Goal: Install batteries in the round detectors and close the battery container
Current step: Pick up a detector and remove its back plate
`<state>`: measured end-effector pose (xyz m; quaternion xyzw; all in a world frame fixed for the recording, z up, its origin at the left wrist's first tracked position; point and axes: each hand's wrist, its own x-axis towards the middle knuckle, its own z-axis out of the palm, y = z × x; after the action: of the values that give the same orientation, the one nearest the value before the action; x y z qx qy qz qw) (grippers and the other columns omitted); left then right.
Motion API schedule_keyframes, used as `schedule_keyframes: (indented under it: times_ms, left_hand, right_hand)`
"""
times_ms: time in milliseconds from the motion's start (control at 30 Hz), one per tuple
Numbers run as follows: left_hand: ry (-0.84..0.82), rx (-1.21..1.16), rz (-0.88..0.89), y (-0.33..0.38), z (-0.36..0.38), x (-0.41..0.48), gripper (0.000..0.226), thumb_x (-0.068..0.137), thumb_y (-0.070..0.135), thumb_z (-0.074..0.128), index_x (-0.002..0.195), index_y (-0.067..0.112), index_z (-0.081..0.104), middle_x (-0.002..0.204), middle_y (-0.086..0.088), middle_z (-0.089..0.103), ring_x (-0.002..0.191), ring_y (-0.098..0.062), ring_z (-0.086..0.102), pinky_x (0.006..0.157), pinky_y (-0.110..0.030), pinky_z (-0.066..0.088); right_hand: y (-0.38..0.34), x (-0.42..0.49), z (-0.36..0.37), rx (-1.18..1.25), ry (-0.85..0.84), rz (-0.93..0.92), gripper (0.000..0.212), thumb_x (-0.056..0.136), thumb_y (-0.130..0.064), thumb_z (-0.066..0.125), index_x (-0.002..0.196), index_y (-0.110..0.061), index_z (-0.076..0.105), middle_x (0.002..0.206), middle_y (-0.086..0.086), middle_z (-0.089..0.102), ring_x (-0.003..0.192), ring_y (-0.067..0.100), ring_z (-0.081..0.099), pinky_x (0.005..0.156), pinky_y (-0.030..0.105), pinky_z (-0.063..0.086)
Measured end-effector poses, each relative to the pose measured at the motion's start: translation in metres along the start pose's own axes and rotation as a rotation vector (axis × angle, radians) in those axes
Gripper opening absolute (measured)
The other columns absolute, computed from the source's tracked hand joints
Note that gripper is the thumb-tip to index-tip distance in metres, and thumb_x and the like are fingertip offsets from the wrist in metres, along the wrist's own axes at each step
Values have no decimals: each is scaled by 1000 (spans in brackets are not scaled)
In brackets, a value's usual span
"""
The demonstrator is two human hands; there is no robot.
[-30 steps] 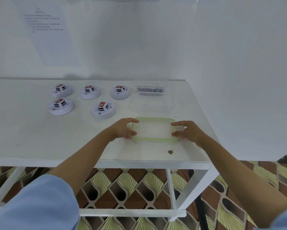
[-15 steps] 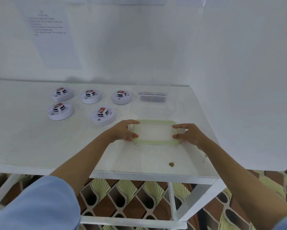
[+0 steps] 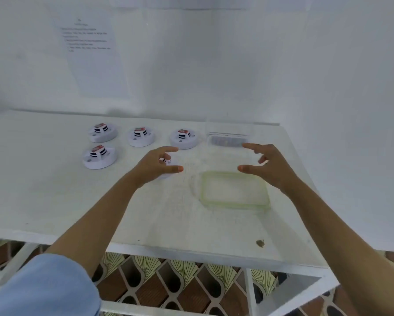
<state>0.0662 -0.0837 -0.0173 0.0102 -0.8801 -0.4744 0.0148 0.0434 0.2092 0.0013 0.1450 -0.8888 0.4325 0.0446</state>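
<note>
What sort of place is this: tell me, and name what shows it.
Probably a staged work booth rather than a home: a white table boxed in by plain white panels, a printed sheet posted behind it, and round detectors laid out in rows.

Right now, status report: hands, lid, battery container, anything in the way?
Both open, holding nothing: left hand, right hand. Green-rimmed lid flat on table, battery container uncovered. One detector partly hidden behind left hand.
</note>
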Motion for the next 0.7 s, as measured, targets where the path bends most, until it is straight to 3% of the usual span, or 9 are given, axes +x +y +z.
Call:
schedule_keyframes:
  times_ms: [100,167,233,400,467,567,700]
  left_hand:
    - [26,-58,2,-19,-32,3,70,61,34,82,123,34,49,112,-3,51,102,-18,49,76,-23,43]
    - [-8,-68,7,-31,-47,6,77,52,38,79,122,39,45,112,2,49,106,-15,45,80,-22,40]
    - [-68,-65,13,-43,-58,12,80,57,29,82,125,40,41,112,7,46,110,-15,42,86,-23,37]
    - [-229,7,35,-66,-69,27,90,67,7,81,137,32,30,114,16,37,112,-13,38,90,-22,35]
    - [-269,33,62,-72,-69,34,93,67,1,80,139,27,28,109,20,37,107,-11,40,84,-12,39]
    - [-338,45,72,-80,-68,45,98,64,-3,81,142,18,27,113,15,42,101,-5,44,76,-4,43]
    - [-370,62,65,-90,-64,60,110,56,13,88,145,18,23,143,0,36,127,-12,38,101,-25,36]
  right_hand:
    - [-39,19,38,215,-125,-47,64,65,-25,81,120,-41,51,114,0,48,93,15,51,84,25,47]
    - [-59,31,70,290,-213,-63,67,65,-19,81,120,-41,49,114,0,48,95,15,50,83,24,46]
    - [-71,43,102,303,-278,-52,71,66,-14,81,125,-36,46,113,1,46,96,16,48,81,22,44]
    - [-81,69,152,100,-436,-18,89,69,-12,80,141,-23,29,124,-6,36,109,10,35,92,20,32]
    - [-81,76,161,3,-463,-3,92,70,-11,79,143,-17,24,123,-8,32,111,7,32,93,15,27]
    - [-77,82,174,-46,-482,58,97,65,-14,83,142,-17,25,138,-1,35,125,15,37,102,23,31]
    - [-69,85,183,-116,-486,75,96,61,-20,85,140,-17,30,139,-1,41,126,14,41,103,22,32]
